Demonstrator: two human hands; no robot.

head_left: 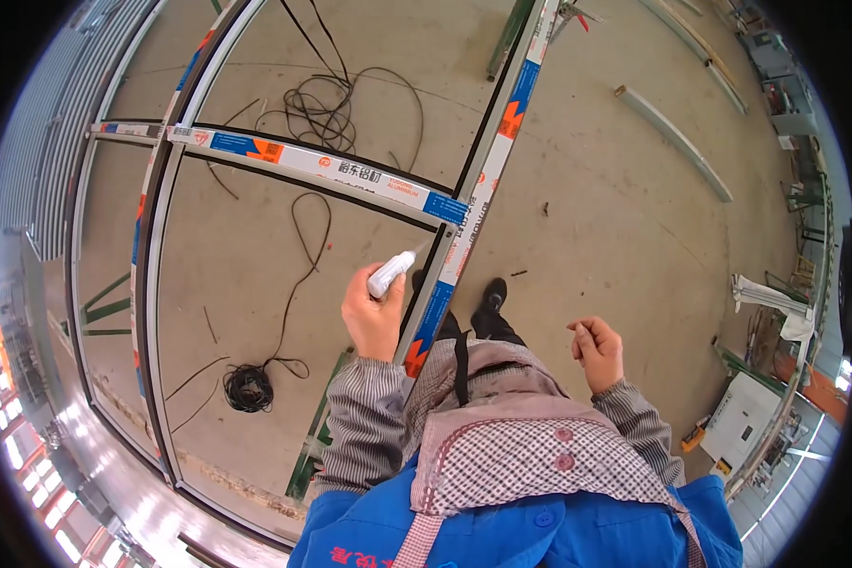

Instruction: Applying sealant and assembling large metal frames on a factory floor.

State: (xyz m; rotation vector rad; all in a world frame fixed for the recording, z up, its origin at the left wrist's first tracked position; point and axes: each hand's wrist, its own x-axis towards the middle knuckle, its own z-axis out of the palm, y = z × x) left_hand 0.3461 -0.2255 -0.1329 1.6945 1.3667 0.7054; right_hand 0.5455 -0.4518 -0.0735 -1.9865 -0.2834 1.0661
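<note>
My left hand (373, 317) is closed around a small white squeeze bottle (391, 274) with a thin, pale nozzle. The nozzle points up and right, close to the corner where a crossbar (303, 161) of a large metal frame meets the frame's long right-hand bar (488, 161). Printed protective film in white, blue and orange covers both bars. Out to the right, well away from the frame, my right hand (596, 352) has its fingers curled and pinched together. Whatever may be between those fingers is too small to make out.
Black cable (317, 109) lies loosely on the floor beyond the crossbar, and a tight cable coil (248, 388) is at lower left. Green supports (312, 435) stand under the frame. A long bar (674, 142) lies on the floor at right, near a white box (743, 421).
</note>
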